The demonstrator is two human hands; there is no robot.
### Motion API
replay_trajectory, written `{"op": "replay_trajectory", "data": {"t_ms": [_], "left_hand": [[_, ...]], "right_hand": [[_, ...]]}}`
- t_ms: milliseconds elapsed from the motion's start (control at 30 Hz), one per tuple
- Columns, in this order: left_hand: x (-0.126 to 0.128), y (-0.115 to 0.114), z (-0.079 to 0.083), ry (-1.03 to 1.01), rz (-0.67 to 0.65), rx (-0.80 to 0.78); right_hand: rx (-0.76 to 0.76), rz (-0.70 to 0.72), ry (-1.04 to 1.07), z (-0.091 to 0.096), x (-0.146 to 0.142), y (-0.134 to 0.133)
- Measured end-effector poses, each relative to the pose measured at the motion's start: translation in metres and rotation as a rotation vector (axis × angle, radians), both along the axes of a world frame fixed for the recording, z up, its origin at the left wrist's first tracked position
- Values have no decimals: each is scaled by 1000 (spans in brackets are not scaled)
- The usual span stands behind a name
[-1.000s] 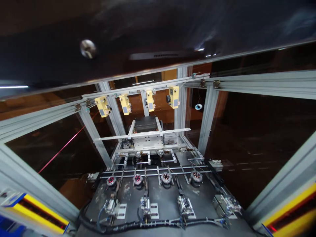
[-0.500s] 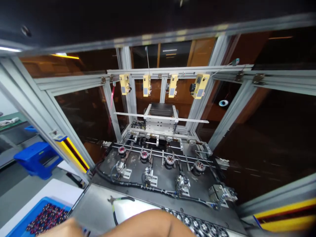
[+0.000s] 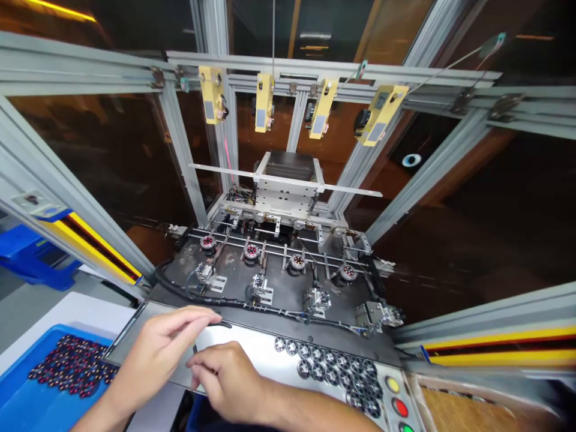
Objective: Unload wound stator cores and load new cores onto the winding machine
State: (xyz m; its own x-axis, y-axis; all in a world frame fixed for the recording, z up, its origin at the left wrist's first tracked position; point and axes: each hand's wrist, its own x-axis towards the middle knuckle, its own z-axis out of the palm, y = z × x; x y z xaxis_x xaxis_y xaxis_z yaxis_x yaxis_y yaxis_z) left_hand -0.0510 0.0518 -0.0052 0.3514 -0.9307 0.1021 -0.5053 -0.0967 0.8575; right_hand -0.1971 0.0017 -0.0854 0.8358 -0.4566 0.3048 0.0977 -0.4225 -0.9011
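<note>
My left hand (image 3: 166,345) is over the left part of the metal ledge (image 3: 245,343), fingers stretched out to the right and thumb below them. It partly covers pliers; a dark handle end (image 3: 225,324) shows beyond the fingertips. My right hand (image 3: 229,378) is just below and right of it, fingers curled in, thumb and fingertips close together. Anything held there is hidden. To the right, several round black-and-silver parts (image 3: 330,358) lie in rows on the ledge.
A blue tray (image 3: 18,399) of small dark-and-red round parts (image 3: 67,363) stands at left. Behind the ledge, a black machine bed (image 3: 279,288) carries several fixtures with round parts. Yellow sensor units (image 3: 265,102) hang above. Buttons (image 3: 399,408) and yellow side bars (image 3: 499,351) are at right.
The view has tilted down. Both hands now show fully above the ledge; before, only a forearm and part of a hand near the blue tray showed at the bottom edge.
</note>
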Motion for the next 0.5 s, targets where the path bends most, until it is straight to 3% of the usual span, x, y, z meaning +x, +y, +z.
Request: {"op": "replay_trajectory", "data": {"t_ms": [100,200,300,400,500], "left_hand": [[-8,-9,-16,221,83,49],[-16,2,-48,465,-33,174],[-20,20,-76,579,-150,279],[-19,35,-86,602,-152,354],[-17,44,-85,615,-36,334]], "right_hand": [[80,-83,-44,0,-10,-3],[140,-180,-84,7,-15,-8],[234,-261,-90,15,-14,-18],[268,-261,-71,20,-6,-29],[251,-216,-58,23,5,-40]]}}
